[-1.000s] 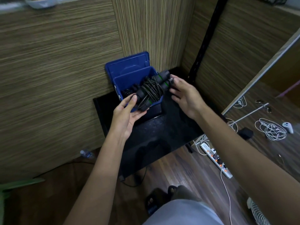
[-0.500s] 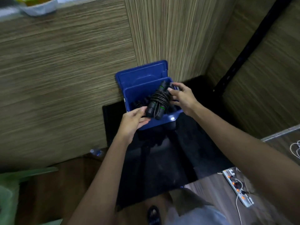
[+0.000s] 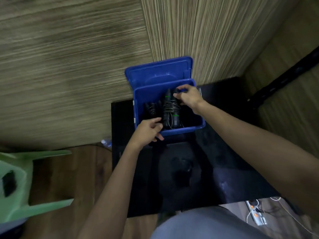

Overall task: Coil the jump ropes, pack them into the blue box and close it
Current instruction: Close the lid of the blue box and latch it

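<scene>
on top of a black table [image 3: 224, 169] in the corner of the wood-look walls [image 3: 69, 66] sits the blue box [image 3: 174, 131]. its lid [image 3: 158, 73] is up and leans back toward the wall. inside the box lies a coiled jump rope [image 3: 170, 109], black with small green rings on its handles, and the cord is wound round the middle. it lies lengthwise, from the far side of the box to the near side. a second coiled jump rope [image 3: 151, 109] lies just beside it on the left, deeper in the box and darker. the left hand [image 3: 148, 131] is at the near edge of the box with its fingers curled, and the fingertips touch the near end of the first rope. i cannot tell if it really grips the rope. the right hand [image 3: 188, 98] reaches over the far right part of the box, and its fingers bend round the far end of the same rope. a green plastic chair [image 3: 15, 187] stands on the wood floor at the left. a white power strip [image 3: 256, 214] with cords lies on the floor at the lower right. a small plastic bottle [image 3: 106, 142] lies by the wall next to the table.
</scene>
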